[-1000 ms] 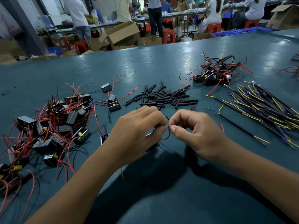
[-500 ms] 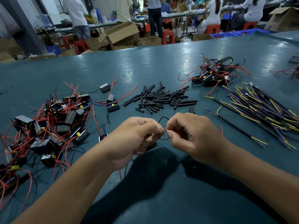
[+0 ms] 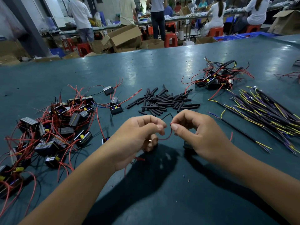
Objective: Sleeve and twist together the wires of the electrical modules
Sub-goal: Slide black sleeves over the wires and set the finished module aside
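Observation:
My left hand (image 3: 138,135) and my right hand (image 3: 196,132) are close together over the green table (image 3: 146,70). My right thumb and forefinger pinch the end of a thin red wire (image 3: 168,135) that loops down between the hands. The fingertips of my left hand pinch wire ends too; a thin black wire (image 3: 167,115) arcs above them. A black module (image 3: 105,140) peeks out behind my left wrist, and another dark module (image 3: 186,145) lies under my right hand. Black sleeve tubes (image 3: 164,101) lie in a loose heap just beyond the hands.
A tangle of black modules with red wires (image 3: 53,127) fills the left side. A smaller pile of modules (image 3: 217,77) sits at the far right, with a bundle of yellow, purple and black leads (image 3: 266,114) in front of it. People work among cardboard boxes (image 3: 125,38) behind.
The hands have drawn slightly apart, so the red wire loop between them hangs wider. The black wire above the fingertips shows more plainly.

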`<state>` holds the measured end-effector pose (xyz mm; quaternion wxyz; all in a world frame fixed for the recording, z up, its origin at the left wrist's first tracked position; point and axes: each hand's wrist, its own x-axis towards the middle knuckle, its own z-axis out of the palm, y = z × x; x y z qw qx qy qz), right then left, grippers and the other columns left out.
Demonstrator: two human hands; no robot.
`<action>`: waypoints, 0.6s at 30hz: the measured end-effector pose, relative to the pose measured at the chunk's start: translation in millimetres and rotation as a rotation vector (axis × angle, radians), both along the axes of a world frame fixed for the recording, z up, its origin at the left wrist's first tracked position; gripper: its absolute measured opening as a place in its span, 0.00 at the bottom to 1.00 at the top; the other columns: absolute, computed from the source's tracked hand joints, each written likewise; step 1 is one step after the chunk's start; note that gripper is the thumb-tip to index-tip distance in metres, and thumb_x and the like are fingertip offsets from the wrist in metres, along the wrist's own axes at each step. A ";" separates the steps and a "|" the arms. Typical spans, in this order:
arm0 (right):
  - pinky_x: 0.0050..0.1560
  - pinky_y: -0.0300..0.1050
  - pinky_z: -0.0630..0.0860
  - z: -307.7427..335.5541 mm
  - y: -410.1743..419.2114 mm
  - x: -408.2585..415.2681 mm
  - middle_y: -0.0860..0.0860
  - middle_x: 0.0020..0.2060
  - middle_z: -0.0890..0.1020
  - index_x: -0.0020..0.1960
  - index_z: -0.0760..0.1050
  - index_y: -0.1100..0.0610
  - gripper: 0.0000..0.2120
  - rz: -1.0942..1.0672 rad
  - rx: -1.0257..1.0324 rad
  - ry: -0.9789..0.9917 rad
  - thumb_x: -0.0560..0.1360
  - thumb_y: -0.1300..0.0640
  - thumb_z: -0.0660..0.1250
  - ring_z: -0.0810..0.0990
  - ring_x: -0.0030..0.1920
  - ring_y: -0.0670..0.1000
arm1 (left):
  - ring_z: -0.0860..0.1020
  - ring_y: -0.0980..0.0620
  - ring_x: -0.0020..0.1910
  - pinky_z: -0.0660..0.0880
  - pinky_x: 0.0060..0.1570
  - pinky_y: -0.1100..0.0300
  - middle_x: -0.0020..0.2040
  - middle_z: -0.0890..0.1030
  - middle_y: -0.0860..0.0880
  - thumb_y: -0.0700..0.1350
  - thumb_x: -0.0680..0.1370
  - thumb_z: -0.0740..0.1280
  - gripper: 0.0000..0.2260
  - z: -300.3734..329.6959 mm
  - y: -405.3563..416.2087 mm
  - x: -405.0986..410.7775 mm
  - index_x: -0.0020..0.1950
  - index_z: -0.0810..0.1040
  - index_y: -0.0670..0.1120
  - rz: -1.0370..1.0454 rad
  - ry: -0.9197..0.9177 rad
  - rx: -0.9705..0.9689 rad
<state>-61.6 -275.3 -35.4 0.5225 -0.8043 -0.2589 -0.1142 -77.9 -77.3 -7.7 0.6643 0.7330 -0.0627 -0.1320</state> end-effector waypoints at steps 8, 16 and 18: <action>0.41 0.44 0.80 -0.5 -2.1 4.7 0.51 0.38 0.83 0.46 0.81 0.52 0.04 0.076 0.084 0.102 0.78 0.60 0.70 0.82 0.38 0.48 | 0.71 0.58 0.31 0.68 0.32 0.70 0.38 0.81 0.56 0.48 0.73 0.75 0.08 -8.7 3.3 5.3 0.51 0.84 0.48 -0.020 -0.345 0.197; 0.38 0.37 0.74 4.1 -6.4 3.0 0.43 0.37 0.82 0.46 0.81 0.50 0.00 -0.023 -0.077 -0.055 0.76 0.54 0.72 0.79 0.37 0.45 | 0.66 0.57 0.28 0.64 0.29 0.62 0.28 0.72 0.56 0.51 0.76 0.73 0.06 -15.4 1.8 10.5 0.44 0.81 0.50 0.051 -0.423 0.181; 0.39 0.35 0.73 6.7 -12.9 9.5 0.44 0.37 0.81 0.47 0.80 0.53 0.04 -0.102 -0.120 -0.132 0.78 0.54 0.68 0.78 0.37 0.44 | 0.67 0.51 0.29 0.65 0.32 0.56 0.31 0.72 0.48 0.52 0.77 0.72 0.06 -16.0 0.8 11.3 0.44 0.80 0.51 0.053 -0.413 0.160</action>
